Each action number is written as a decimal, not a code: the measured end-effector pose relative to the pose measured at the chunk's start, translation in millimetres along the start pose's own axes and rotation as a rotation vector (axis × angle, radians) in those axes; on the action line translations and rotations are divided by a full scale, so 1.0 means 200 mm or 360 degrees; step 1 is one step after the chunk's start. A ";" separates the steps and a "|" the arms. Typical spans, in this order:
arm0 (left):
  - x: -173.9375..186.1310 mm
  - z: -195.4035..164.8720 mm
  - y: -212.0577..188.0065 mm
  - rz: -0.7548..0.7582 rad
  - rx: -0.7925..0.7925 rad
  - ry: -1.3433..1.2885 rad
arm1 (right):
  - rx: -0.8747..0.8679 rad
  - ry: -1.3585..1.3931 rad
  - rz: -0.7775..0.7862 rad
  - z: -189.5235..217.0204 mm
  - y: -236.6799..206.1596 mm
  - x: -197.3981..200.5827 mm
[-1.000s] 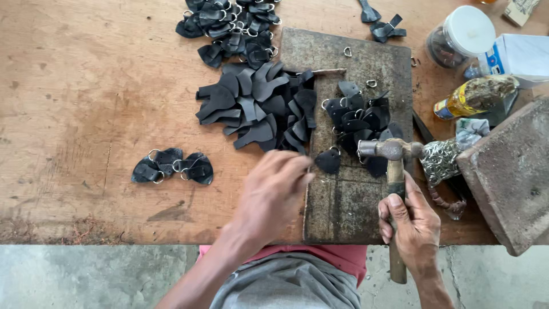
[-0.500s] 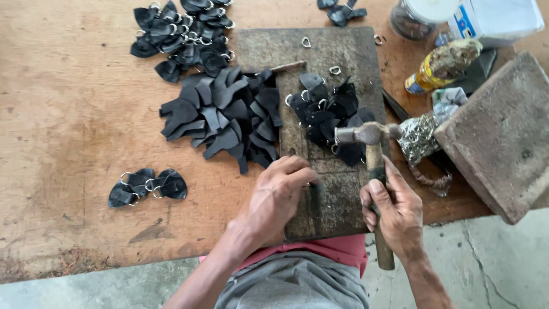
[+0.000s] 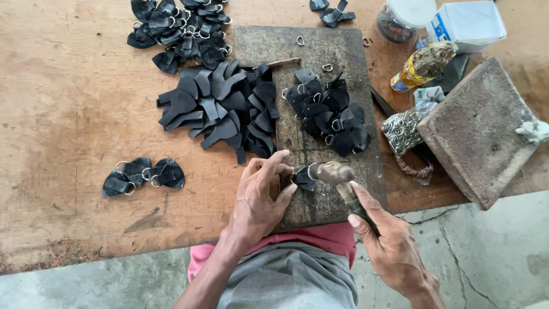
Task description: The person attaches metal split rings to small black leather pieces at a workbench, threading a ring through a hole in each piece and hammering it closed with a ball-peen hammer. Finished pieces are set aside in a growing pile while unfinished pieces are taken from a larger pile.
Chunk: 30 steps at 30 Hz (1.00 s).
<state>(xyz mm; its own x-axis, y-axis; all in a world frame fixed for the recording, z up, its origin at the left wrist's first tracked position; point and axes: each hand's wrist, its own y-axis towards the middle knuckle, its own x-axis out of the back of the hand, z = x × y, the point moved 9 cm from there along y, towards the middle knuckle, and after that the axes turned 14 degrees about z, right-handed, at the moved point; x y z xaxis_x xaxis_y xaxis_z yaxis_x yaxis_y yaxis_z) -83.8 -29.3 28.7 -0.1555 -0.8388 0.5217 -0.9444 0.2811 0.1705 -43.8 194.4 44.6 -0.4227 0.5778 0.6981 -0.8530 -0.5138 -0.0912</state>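
Note:
My left hand (image 3: 260,197) presses a small black leather piece with a metal ring (image 3: 303,176) onto the dark stone slab (image 3: 320,48). My right hand (image 3: 389,246) grips the handle of a hammer (image 3: 334,174), and the hammer's head rests down on that leather piece. A heap of flat black leather cut-outs (image 3: 217,106) lies on the slab's left edge. Another heap of leather pieces fitted with rings (image 3: 331,114) lies on the slab just beyond the hammer.
On the wooden table (image 3: 63,103), two finished ringed pieces (image 3: 143,174) lie at left and a further pile (image 3: 177,28) at the back. At right stand a square stone block (image 3: 477,129), a bag of metal rings (image 3: 403,131), a bottle (image 3: 420,66), a jar (image 3: 403,20) and a white box (image 3: 469,23).
The hammer head has come down from above the slab onto the leather piece under my left hand. The view has shifted, so everything sits a little lower and left.

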 end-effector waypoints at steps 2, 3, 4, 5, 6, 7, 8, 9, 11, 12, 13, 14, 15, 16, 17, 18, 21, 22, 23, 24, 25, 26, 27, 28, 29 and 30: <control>-0.01 0.00 -0.01 -0.0039 -0.0021 0.0037 | 0.0129 -0.0140 -0.0001 0.04 -0.02 0.03; -0.01 0.00 0.00 -0.0045 -0.0017 0.0044 | 0.0195 -0.0208 -0.0001 0.08 -0.02 0.05; -0.02 0.01 0.00 -0.0049 -0.0008 0.0049 | -0.0079 -0.0219 0.0003 0.02 -0.02 0.08; -0.02 0.02 -0.01 -0.0032 0.0012 0.0049 | -0.0357 -0.0229 0.0007 -0.02 -0.04 0.12; -0.03 0.02 -0.01 -0.0018 0.0027 0.0052 | -0.0629 -0.0239 0.0006 -0.05 -0.06 0.15; -0.04 0.03 -0.01 -0.0008 0.0042 0.0055 | -0.0421 -0.0175 -0.0226 0.05 -0.08 0.22; -0.03 0.02 -0.01 -0.0030 0.0012 0.0064 | -0.0216 -0.0110 -0.0451 0.17 -0.13 0.29; -0.03 0.02 -0.01 -0.0049 -0.0012 0.0071 | -0.0015 -0.0040 -0.0669 0.27 -0.19 0.34; -0.03 0.02 -0.01 -0.0061 -0.0032 0.0078 | -0.0042 0.0136 -0.0716 0.29 -0.17 0.32; -0.03 0.02 -0.02 -0.0057 -0.0030 0.0077 | -0.0052 0.0223 -0.0743 0.27 -0.15 0.30; -0.03 0.02 -0.02 -0.0055 -0.0030 0.0074 | -0.0320 0.0070 -0.0405 0.20 -0.07 0.19; -0.03 0.02 -0.02 -0.0059 -0.0027 0.0069 | -0.0583 -0.0086 -0.0068 0.10 0.00 0.09; -0.03 0.02 -0.02 -0.0062 -0.0024 0.0066 | -0.0846 -0.0242 0.0270 -0.01 0.02 -0.01; -0.03 0.02 -0.02 -0.0063 -0.0021 0.0065 | -0.0705 -0.0217 0.0270 -0.03 0.05 -0.03; -0.03 0.02 -0.02 -0.0061 -0.0003 0.0070 | -0.0567 -0.0188 0.0268 -0.04 0.06 -0.03; -0.04 0.02 -0.02 -0.0058 0.0005 0.0069 | -0.0435 -0.0167 0.0255 -0.05 0.05 -0.02; -0.03 0.02 -0.02 -0.0065 0.0012 0.0067 | -0.0320 -0.0357 -0.0312 -0.06 -0.14 0.20; -0.03 0.01 -0.02 -0.0070 -0.0018 0.0069 | -0.0315 -0.0350 -0.0348 -0.07 -0.18 0.20; -0.03 0.01 -0.02 -0.0095 -0.0041 0.0080 | -0.0303 -0.0342 -0.0371 -0.07 -0.20 0.20; -0.02 0.00 -0.02 -0.0107 -0.0050 0.0085 | -0.0306 -0.0325 -0.0381 -0.07 -0.23 0.18; -0.02 0.00 -0.02 -0.0110 -0.0070 0.0090 | -0.0315 -0.0307 -0.0404 -0.06 -0.25 0.15; -0.02 0.00 -0.02 -0.0102 -0.0055 0.0074 | -0.0317 -0.0295 -0.0442 -0.05 -0.25 0.13; -0.03 0.01 -0.02 -0.0096 -0.0042 0.0057 | -0.0317 -0.0285 -0.0482 -0.03 -0.24 0.11; -0.03 0.02 -0.02 -0.0088 -0.0022 0.0037 | -0.0321 -0.0274 -0.0515 -0.02 -0.23 0.10; -0.03 0.02 -0.02 -0.0093 -0.0021 0.0045 | -0.0071 -0.0379 -0.0288 0.05 -0.15 0.01; -0.02 0.01 -0.01 -0.0101 -0.0026 0.0058 | 0.0180 -0.0480 -0.0061 0.12 -0.08 -0.07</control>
<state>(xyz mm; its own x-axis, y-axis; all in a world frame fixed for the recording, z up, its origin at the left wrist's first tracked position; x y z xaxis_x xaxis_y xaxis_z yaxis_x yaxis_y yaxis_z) -81.0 -27.3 23.4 -0.0847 -0.8378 0.5393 -0.9472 0.2357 0.2173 -16.6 178.7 52.5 -0.2665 0.3928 0.8802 -0.8200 -0.5723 0.0071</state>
